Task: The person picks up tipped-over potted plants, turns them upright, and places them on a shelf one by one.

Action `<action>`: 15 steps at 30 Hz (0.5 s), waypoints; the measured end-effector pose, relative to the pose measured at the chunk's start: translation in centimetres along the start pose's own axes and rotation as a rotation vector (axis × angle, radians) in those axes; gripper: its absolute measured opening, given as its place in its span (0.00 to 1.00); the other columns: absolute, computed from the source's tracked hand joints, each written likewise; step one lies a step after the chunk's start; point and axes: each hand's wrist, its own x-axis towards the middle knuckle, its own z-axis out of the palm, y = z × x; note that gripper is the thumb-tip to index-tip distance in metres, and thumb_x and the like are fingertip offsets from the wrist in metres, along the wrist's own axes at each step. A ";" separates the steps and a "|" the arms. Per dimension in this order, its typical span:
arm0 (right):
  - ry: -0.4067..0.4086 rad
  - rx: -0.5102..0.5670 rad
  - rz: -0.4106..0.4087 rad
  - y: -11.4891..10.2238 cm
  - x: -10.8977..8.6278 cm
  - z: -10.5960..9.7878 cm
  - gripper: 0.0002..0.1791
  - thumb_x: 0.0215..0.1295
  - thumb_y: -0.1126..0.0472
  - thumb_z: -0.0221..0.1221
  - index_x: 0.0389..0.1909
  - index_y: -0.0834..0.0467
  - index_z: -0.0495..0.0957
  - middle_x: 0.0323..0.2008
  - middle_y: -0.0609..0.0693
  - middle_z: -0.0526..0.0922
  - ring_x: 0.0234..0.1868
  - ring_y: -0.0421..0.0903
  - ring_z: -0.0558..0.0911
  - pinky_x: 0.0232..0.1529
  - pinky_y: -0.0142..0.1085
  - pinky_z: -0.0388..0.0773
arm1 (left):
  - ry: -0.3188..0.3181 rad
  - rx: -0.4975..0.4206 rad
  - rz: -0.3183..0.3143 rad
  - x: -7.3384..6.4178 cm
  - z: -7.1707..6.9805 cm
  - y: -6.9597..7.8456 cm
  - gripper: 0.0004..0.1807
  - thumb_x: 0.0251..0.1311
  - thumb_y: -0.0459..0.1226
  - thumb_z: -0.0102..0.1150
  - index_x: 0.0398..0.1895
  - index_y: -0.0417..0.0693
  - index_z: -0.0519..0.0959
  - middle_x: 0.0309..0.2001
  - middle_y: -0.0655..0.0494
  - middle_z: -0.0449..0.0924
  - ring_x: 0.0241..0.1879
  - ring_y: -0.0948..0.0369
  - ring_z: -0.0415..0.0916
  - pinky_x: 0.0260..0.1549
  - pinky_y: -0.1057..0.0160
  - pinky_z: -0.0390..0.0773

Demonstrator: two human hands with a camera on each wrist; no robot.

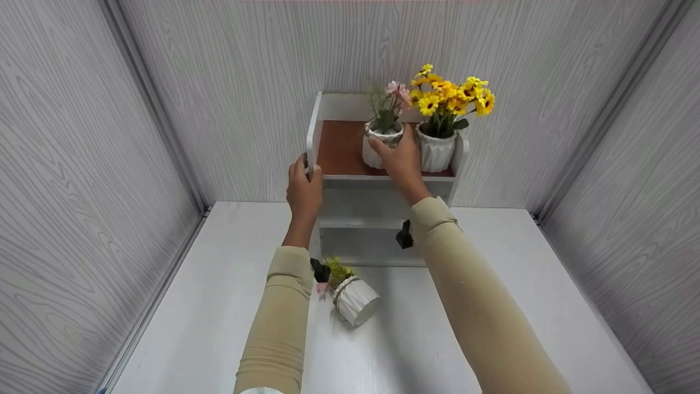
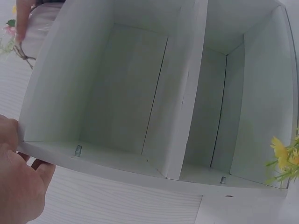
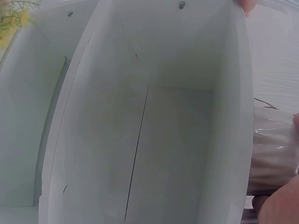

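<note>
In the head view, a white shelf (image 1: pixel 339 146) with a brown top stands toward the back of a white counter (image 1: pixel 213 306). The right hand (image 1: pixel 403 164) has its grip clamped on the pink-flowered pot (image 1: pixel 373 154), thumb across the front; the pot is upright at the shelf's top, right of its middle, though whether its base bears on the board I cannot tell. Just beside it, at the shelf's right end, stands the yellow-flowered pot (image 1: pixel 437 154). The left hand (image 1: pixel 304 189) has its grip closed on the shelf's left side panel near the front edge. In front of the shelf, toward its left side, the tipped pot (image 1: pixel 356 301) lies on the counter.

In the left wrist view, the left hand's fingers wrap the shelf's side edge. Two compartments (image 2: pixel 126 84) face the camera, and yellow blossoms (image 2: pixel 282 156) show by the shelf's lower end.

In the right wrist view, the right hand's grip is against the pink-flowered pot, above the shelf's upper compartment; the shelf's top board partly hides the pot.
</note>
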 end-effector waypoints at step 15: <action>0.097 -0.048 -0.044 1.1 -0.9 1.4 0.48 0.64 0.40 0.65 0.77 0.52 0.52 0.72 0.50 0.67 0.71 0.45 0.68 0.69 0.42 0.67 | -0.002 -0.003 -0.003 0.1 0.0 -0.2 0.29 0.76 0.48 0.46 0.76 0.50 0.62 0.66 0.50 0.70 0.66 0.52 0.74 0.60 0.47 0.75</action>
